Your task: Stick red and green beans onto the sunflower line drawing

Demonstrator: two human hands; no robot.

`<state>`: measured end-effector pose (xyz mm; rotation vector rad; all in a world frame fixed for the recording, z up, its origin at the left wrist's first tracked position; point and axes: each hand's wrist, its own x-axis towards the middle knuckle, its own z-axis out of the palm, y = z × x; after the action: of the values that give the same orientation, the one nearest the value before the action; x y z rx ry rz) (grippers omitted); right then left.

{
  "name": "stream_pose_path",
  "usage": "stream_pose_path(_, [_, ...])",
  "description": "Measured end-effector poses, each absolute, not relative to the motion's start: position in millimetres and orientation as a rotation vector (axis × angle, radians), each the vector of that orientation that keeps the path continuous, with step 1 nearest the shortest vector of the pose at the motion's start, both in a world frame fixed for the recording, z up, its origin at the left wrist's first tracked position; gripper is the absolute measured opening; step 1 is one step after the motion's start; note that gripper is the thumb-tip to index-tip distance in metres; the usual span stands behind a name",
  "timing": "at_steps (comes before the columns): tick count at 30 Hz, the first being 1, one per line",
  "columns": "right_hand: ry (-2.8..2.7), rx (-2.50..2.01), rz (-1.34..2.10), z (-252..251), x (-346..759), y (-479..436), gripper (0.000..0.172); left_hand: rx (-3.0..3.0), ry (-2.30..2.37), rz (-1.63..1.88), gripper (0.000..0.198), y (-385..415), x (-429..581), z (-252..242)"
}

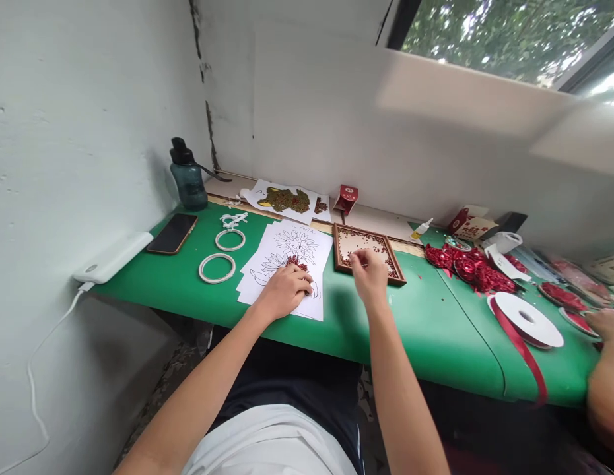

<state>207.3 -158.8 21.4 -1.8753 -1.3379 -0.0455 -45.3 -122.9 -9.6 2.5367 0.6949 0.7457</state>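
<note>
My left hand (286, 290) lies on a stack of white paper sheets (314, 307), fingers loosely spread and slightly bent on the top sheet. That sheet bears a flower line drawing (296, 245). Dark red beads (297, 262) cover part of a flower just beyond my left fingertips. Over the near side of a brown-framed tray (396, 269) hovers my right hand (371, 276), thumb and forefinger pinched together. Whatever sits in that pinch is too small to make out. Small reddish-brown beads (359, 239) are scattered in the tray.
Left on the green tabletop (173, 284) are a phone (172, 233), white rings (216, 268), a bottle (188, 178) and a white lamp-like bar (113, 258). A bead-covered picture (284, 201) lies behind. Rightward are red trimmings (480, 270), a ribbon spool (527, 320) and another person's hand (607, 326).
</note>
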Motion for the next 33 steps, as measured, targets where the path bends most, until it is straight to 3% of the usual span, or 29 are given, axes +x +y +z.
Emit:
stream_pose_path(9, [-1.607, -2.318, 0.133, 38, 295, -121, 0.032, 2.471, 0.665, 0.775, 0.034, -126, -47, -5])
stream_pose_path(22, [-1.895, -2.501, 0.092, 41, 287, -109, 0.017, 2.439, 0.663, 0.793, 0.036, -128, -49, -2])
stream_pose_path(33, [-1.953, -2.405, 0.067, 36, 285, -111, 0.023, 2.473, 0.686, 0.832, 0.038, -128, -47, -6])
